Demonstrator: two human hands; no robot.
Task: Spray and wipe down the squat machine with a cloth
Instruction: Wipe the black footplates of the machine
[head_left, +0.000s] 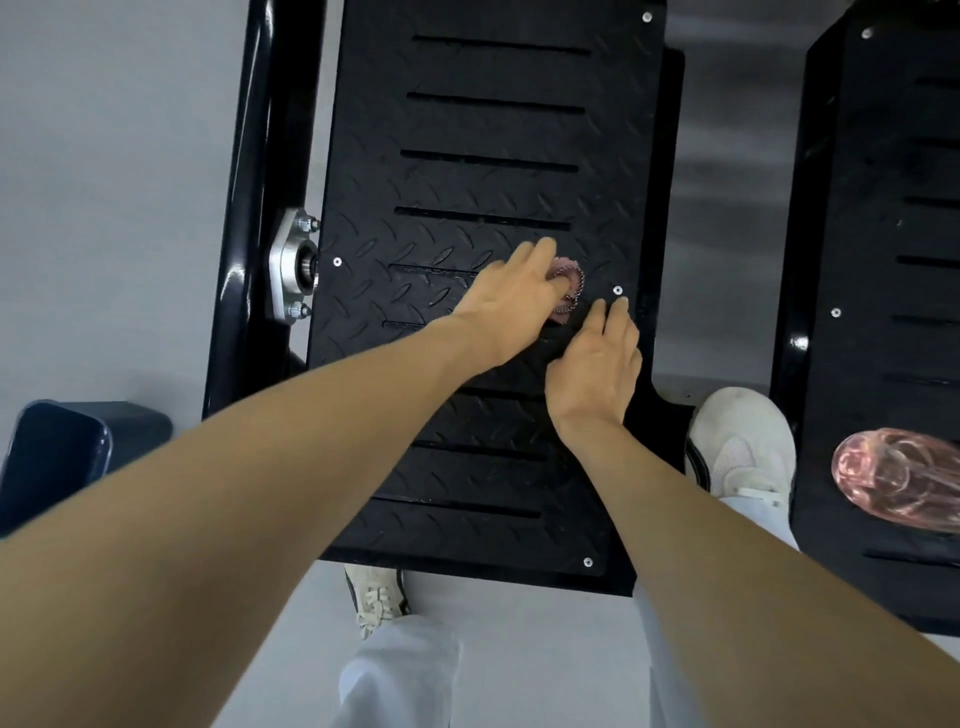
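My left grip (511, 301) curls round the bunched pink cloth (569, 283) at the middle of the squat machine's black foot plate (467, 130), my right grip (597, 364) lies flat, fingers straight, on that plate beside the cloth, and a pink spray bottle (893, 478) lies right of the plate.

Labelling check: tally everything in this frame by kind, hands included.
Hands: 2
Foot plates: 2
Cloth: 1
Pink bottle: 1
Shoes: 2
Dark bin: 1
Total: 9
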